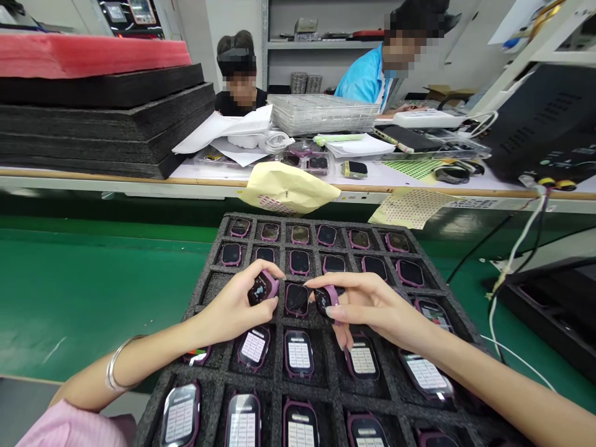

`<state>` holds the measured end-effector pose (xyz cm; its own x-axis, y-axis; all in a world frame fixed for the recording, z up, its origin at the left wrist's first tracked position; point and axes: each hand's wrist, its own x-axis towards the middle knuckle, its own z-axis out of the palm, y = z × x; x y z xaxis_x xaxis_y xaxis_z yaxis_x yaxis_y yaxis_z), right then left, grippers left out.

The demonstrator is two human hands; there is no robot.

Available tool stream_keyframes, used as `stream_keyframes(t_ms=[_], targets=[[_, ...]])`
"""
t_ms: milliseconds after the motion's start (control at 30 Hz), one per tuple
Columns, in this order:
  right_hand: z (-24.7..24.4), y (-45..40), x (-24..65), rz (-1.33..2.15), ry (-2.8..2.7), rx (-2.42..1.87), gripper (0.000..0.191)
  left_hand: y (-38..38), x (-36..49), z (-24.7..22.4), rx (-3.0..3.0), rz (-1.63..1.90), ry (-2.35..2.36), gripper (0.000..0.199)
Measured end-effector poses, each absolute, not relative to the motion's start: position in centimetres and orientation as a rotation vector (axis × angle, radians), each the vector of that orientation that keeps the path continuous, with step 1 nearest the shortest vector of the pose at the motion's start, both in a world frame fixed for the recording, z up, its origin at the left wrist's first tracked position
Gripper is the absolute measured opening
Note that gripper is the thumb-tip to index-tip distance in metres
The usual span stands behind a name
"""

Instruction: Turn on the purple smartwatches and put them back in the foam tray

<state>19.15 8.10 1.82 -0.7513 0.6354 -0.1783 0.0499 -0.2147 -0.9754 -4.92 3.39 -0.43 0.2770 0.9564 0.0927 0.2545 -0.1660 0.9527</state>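
Observation:
My left hand [246, 298] is closed around a purple smartwatch [261, 288], its dark face showing a small lit picture. Between the thumb and fingers of my right hand [363, 304] is a second purple smartwatch [322, 302], tilted on its side. Both are held just above a black foam tray [212, 288] with square compartments. Many more purple-framed watches lie in it. One dark-screened watch [297, 300] sits in the compartment between my hands. In the nearer rows, watches such as this one [298, 354] show lit white grids; the farther rows have dark screens.
Behind the tray runs a bench [205, 188] with stacked black foam trays [107, 124] at left, clear plastic trays [321, 115] and papers. Yellow sheets [288, 189] hang over its edge. White cables [500, 279] dangle at right. Two people sit beyond the bench.

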Motion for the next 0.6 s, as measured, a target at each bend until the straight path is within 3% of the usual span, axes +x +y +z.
stream_keyframes(t_ms=[600], targets=[[2.20, 8.10, 19.37, 2.029, -1.679, -0.801, 0.040, 3.49, -5.07, -0.40, 1.651, 0.971, 1.150, 0.029]])
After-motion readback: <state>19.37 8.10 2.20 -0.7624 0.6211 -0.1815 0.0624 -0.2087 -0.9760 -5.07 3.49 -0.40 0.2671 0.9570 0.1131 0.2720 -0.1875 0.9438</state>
